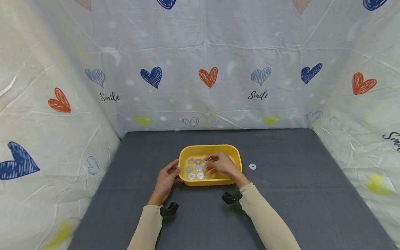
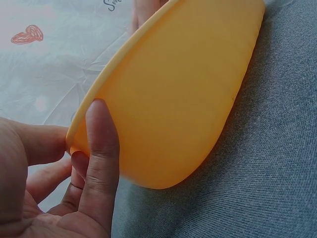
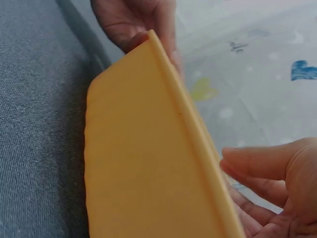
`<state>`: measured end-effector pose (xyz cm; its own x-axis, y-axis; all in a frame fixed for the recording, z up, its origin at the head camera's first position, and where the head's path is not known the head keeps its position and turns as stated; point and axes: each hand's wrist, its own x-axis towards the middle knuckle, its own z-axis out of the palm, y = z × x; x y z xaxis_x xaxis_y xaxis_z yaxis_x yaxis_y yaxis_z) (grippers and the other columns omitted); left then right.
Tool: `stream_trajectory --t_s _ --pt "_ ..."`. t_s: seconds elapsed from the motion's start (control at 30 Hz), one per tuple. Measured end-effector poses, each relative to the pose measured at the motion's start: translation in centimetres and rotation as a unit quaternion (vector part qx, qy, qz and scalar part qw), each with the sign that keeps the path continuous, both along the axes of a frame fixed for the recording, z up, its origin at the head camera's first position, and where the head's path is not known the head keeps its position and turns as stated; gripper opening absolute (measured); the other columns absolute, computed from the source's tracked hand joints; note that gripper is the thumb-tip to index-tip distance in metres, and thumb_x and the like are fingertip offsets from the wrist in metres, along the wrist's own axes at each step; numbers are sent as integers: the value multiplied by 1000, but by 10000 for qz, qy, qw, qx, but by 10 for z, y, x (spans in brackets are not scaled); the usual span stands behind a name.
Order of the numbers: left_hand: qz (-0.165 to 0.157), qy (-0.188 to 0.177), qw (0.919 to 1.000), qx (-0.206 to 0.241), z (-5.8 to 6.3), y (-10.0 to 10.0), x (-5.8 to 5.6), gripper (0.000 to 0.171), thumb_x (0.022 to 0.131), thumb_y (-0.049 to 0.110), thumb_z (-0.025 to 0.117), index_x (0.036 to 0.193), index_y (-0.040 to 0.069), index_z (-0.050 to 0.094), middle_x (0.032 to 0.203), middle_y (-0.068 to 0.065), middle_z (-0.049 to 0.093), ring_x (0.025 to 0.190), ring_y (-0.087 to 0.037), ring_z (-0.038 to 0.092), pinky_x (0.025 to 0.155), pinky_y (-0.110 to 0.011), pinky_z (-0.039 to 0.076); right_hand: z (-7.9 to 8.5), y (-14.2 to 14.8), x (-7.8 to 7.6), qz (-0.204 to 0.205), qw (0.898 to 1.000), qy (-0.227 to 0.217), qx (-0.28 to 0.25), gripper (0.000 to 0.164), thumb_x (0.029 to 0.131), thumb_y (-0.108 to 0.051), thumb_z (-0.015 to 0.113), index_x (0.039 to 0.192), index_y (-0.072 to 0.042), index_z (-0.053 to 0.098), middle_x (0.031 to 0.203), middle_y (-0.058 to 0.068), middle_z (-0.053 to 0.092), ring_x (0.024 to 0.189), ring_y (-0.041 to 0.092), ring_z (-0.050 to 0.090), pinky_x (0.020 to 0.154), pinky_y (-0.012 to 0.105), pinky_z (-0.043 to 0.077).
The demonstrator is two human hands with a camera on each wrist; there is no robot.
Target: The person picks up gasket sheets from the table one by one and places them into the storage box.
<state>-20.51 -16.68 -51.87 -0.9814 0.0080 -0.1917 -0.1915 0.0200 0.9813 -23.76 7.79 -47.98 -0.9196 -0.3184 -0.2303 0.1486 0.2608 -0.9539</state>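
Note:
A yellow tray with rounded corners stands on the dark grey cloth and holds several flat metal washers in loose rows on its left side. My left hand grips the tray's left end, thumb against the outer wall just under the rim and fingers around the corner. Over the tray's middle, my right hand reaches down with bent fingers, thumb and index fingertips close together. Its fingertips overlap the rightmost washers, and I cannot tell whether they pinch one. One more washer lies outside, right of the tray.
Grey cloth covers the table. White curtains printed with hearts hang behind and on both sides. Each wrist wears a black camera mount, the left one and right one just above the cloth in front of the tray.

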Motion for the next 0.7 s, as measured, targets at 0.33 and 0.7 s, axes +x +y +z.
stream_trajectory --t_s 0.33,0.7 --pt "-42 -39 10000 33 0 0 1 50 100 12 57 148 11 43 116 -6 46 85 -19 60 68 -24 56 8 21 11 -172 9983 462 -298 31 93 -7 66 122 3 64 115 21 65 92 26 72 82 46 60" --pt "-85 12 10000 40 6 1 4 49 101 10 54 148 10 43 117 -7 45 90 -24 60 69 -25 57 11 56 18 -516 9931 944 -462 28 93 -7 66 119 4 64 110 28 62 92 29 72 77 43 61"
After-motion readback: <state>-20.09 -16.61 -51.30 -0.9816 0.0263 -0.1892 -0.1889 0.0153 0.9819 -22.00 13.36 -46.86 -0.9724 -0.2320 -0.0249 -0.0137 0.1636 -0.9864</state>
